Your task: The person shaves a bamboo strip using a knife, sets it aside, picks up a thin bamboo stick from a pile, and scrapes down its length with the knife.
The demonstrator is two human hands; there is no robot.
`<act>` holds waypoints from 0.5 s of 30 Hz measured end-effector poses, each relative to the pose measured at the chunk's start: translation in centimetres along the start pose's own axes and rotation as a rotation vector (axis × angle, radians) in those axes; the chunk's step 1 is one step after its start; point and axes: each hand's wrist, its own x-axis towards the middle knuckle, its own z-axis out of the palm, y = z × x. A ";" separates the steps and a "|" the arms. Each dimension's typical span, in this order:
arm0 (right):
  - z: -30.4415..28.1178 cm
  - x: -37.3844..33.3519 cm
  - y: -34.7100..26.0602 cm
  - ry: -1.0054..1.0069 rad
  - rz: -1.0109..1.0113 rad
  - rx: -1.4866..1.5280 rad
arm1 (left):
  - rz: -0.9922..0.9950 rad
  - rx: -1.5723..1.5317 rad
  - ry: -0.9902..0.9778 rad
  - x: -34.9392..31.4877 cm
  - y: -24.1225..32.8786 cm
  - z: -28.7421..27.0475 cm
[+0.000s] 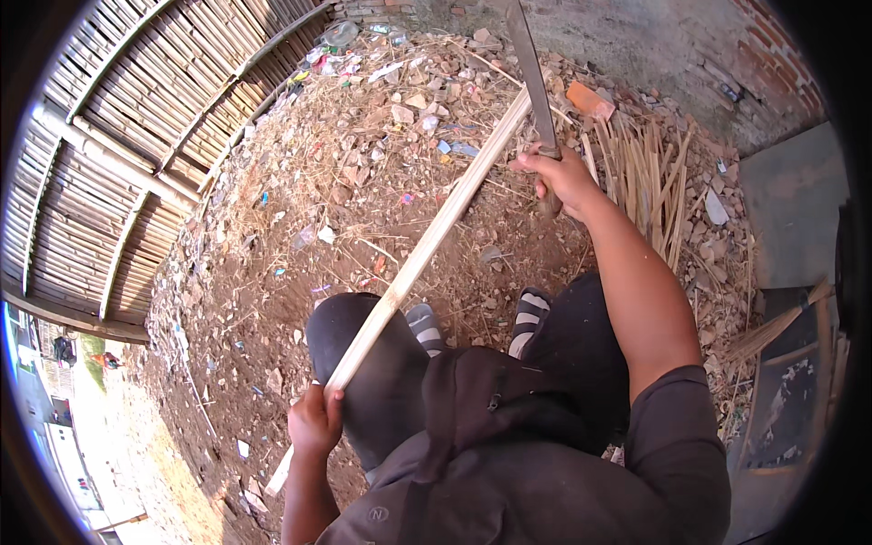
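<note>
A long pale strip of split bamboo or wood [434, 238] runs slantwise from lower left to upper right, passing over my left knee. My left hand [315, 418] is closed around it close to its lower end. In my right hand [565, 181] is a machete, gripped by its wooden handle. The long dark blade [531, 68] points up and away, beside the far end of the strip. Whether blade and strip touch, I cannot tell.
Thin split strips [649, 186] lie piled to the right, near an orange brick [590, 101]. Rubble and litter cover the dirt [363, 173]. A bamboo slat fence [136, 136] stands left, a plastered brick wall [654, 54] at the back. A twig broom [772, 329] leans at right.
</note>
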 end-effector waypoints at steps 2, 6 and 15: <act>0.5 -0.6 -0.8 -0.081 -0.050 0.228 | 0.015 0.012 0.005 -0.5 -0.6 0.3; 0.8 -1.2 -1.6 -0.099 -0.110 0.268 | 0.016 -0.059 -0.013 -1.2 0.1 -0.5; 2.6 -1.6 -1.9 -0.235 -0.162 0.114 | 0.149 -0.183 0.192 2.6 4.4 -2.2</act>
